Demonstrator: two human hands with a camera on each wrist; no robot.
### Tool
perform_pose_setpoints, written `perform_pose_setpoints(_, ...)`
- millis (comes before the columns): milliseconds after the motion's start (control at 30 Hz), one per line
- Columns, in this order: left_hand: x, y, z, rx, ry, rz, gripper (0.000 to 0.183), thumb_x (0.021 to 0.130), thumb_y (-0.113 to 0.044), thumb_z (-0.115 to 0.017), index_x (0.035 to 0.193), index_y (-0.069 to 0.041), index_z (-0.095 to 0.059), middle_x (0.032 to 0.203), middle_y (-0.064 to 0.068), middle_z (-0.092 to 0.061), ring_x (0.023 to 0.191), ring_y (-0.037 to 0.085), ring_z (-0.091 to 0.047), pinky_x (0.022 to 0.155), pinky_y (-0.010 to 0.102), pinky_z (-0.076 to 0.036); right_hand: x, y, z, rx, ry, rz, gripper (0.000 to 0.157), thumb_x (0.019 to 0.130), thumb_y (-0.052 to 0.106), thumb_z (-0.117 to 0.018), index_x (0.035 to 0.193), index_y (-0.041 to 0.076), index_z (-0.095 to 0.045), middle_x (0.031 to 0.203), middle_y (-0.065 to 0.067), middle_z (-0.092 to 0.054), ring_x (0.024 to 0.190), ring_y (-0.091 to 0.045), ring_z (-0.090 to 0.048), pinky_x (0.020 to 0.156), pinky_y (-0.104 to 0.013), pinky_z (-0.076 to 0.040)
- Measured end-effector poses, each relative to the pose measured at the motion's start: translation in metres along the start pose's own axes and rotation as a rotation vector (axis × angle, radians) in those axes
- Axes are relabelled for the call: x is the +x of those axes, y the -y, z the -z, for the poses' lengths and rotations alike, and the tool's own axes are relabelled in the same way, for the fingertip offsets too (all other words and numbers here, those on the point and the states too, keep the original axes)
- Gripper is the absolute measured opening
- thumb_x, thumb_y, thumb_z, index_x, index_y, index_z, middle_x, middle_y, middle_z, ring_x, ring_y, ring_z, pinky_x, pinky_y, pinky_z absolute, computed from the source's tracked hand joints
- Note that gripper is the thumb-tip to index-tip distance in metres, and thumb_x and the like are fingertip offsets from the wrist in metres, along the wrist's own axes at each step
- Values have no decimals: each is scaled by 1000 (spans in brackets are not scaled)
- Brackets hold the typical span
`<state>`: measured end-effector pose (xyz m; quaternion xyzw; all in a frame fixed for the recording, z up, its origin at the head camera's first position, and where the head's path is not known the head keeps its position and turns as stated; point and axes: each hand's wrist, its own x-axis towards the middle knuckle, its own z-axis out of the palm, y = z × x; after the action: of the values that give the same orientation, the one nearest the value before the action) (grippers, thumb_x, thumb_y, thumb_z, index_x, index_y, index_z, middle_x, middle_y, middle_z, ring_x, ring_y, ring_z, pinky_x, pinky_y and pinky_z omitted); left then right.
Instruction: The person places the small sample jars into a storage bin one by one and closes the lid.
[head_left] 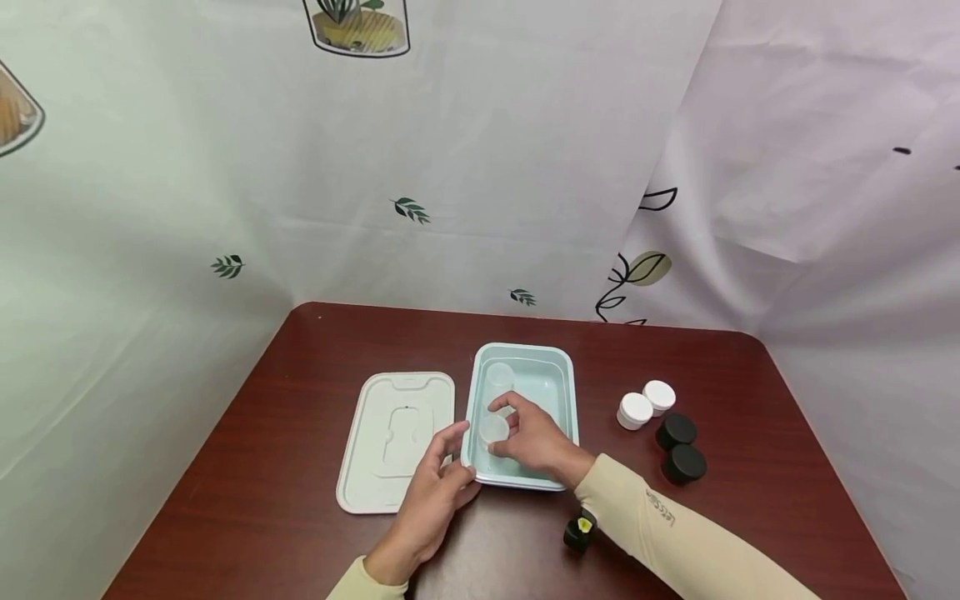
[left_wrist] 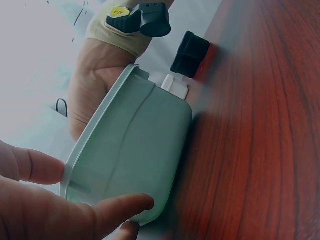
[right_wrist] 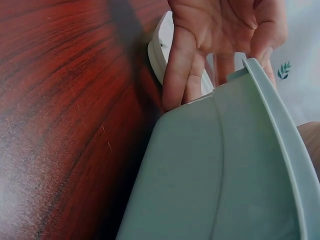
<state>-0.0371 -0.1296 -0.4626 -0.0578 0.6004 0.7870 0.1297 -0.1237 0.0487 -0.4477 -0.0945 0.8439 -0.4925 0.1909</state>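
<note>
The left hand point(head_left: 433, 500) grips the near left corner of a tub point(head_left: 547, 392); the right hand point(head_left: 534, 435) pinches a cup point(head_left: 492, 428) inside, by its left wall. A white lid point(head_left: 371, 450) lies just beside the tub's left edge. Tabletop point(head_left: 602, 358) separates the right edge from two white jars point(head_left: 635, 411) and two black jars point(head_left: 684, 463). The cup is round and cloudy, the tub pale blue, round-cornered.

A translucent round container point(head_left: 493, 429) is in an open pale-blue tub point(head_left: 551, 387).
</note>
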Motion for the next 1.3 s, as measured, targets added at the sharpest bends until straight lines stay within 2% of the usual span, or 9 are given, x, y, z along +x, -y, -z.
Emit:
perform_pose_setpoints(167,1,1,-2,0,0,2,70,95,-1,-54,161,-11,-32,159,22,-33,131,28,-56,99,40,-54,0,0,4,-19,-32,-16,55,82,8,-88,130,17,-63,101,-12,-61,83,-22,-54,68,-33,-46)
perform_pose_setpoints(400,0,4,-3,14,-5,6,71,94,-1,-55,161,-11,-33,158,22,-33,130,27,-56,100,43,-54,-5,7,17,16,-75,-49,59,84,14,-86,138,15,-59,114,-17,-61,95,-25,-56,78,-37,-49)
perform_pose_setpoints(600,0,5,-4,13,-12,9,71,95,-1,-55,161,-11,-34,158,22,-34,128,26,-56,100,43,-54,-15,11,35,116,-89,-104,62,90,20,-80,145,11,-53,130,-21,-60,109,-27,-63,89,-43,-53)
perform_pose_setpoints(800,1,4,-6,10,-14,6,71,94,0,-55,161,-10,-34,156,22,-34,126,25,-58,99,42,-54,-29,15,55,241,-131,-84,61,94,16,-77,147,7,-49,135,-23,-60,115,-26,-67,98,-42,-56)
perform_pose_setpoints(900,1,2,-6,8,-23,5,71,93,1,-54,161,-10,-34,155,23,-34,124,25,-59,99,42,-55,-36,14,66,307,-143,-68,61,95,14,-74,149,5,-46,139,-25,-58,120,-27,-67,101,-38,-54)
perform_pose_setpoints(1067,2,1,-5,-3,-36,4,72,93,2,-53,161,-10,-34,155,24,-33,123,25,-59,98,41,-55,-49,8,87,406,-157,-20,62,98,12,-70,152,0,-41,145,-26,-53,123,-26,-63,97,-26,-53)
perform_pose_setpoints(1200,3,0,-5,-10,-38,4,72,93,2,-53,161,-11,-34,156,24,-33,123,26,-59,97,40,-55,-64,2,104,467,-186,15,63,100,10,-68,153,-3,-38,146,-25,-52,123,-20,-64,98,-21,-53)
perform_pose_setpoints(1300,3,0,-5,-6,-38,5,72,93,2,-53,161,-11,-34,156,23,-33,124,26,-59,98,40,-55,-76,-6,116,501,-224,29,62,101,9,-67,154,-4,-36,140,-17,-56,118,-10,-66,97,-20,-54)
